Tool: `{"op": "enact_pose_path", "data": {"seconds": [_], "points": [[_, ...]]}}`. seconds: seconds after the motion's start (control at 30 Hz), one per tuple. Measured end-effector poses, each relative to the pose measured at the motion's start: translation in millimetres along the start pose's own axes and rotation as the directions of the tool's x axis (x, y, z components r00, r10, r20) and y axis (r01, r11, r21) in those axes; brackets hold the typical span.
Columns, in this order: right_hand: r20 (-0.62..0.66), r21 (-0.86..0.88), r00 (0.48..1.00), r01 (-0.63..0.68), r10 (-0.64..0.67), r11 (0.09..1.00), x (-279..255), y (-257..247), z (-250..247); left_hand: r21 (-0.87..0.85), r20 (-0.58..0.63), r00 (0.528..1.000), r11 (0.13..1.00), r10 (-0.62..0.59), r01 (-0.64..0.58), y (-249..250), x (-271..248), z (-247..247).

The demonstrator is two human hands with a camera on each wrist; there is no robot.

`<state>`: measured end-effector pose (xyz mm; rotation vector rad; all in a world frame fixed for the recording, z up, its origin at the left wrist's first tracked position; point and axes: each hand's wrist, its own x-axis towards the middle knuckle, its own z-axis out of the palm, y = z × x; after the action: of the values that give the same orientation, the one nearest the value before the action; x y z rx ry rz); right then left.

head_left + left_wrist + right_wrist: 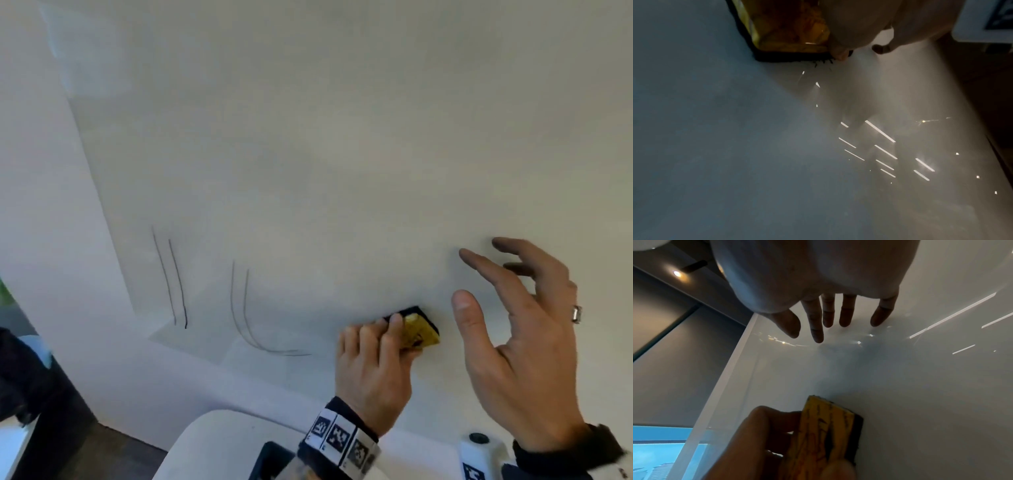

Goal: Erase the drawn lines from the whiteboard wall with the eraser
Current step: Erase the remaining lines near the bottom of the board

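On the glossy whiteboard wall [342,154], a straight dark line [178,284] and a curved dark line [245,318] each show a fainter twin beside them, at lower left. My left hand [394,339] grips the yellow eraser [419,330], its black felt flat on the wall, to the right of the curved line's tail. The eraser [789,32] fills the top of the left wrist view and shows in the right wrist view too [824,434]. My right hand [479,281] is open with fingers spread, hovering by the wall to the eraser's right, holding nothing.
The whiteboard's left edge [92,205] meets a white side panel. A white rounded object [219,442] sits below my wrists. Dark floor [51,428] lies at lower left. A bright window [657,451] shows in the right wrist view.
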<state>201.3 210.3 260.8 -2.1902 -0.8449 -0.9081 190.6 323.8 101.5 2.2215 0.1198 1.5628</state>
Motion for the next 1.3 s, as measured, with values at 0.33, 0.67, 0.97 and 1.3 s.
{"op": "enact_pose_path", "data": {"seconds": [0.33,0.67,0.97,1.3], "points": [[-0.017,0.015,0.996,-0.091,0.091,0.996,-16.3,7.0,-8.5,-0.146,-0.273,0.856,0.898,-0.440,0.415,-68.9,67.3,-54.2],[0.004,0.032,1.000,-0.002,0.002,0.999,-0.6,-30.9,20.0,0.034,-0.098,0.957,0.961,-0.271,0.276,-97.9,-4.9,-46.5],[0.040,0.030,0.999,-0.027,0.026,0.999,-2.8,-51.1,48.2,-0.039,0.070,0.965,0.966,-0.253,0.256,-78.8,-54.1,-24.0],[0.043,0.037,0.998,-0.044,0.043,0.998,-3.1,-55.4,54.7,0.057,-0.085,0.681,0.679,-0.727,0.732,-206.7,-66.9,-79.1]]}}
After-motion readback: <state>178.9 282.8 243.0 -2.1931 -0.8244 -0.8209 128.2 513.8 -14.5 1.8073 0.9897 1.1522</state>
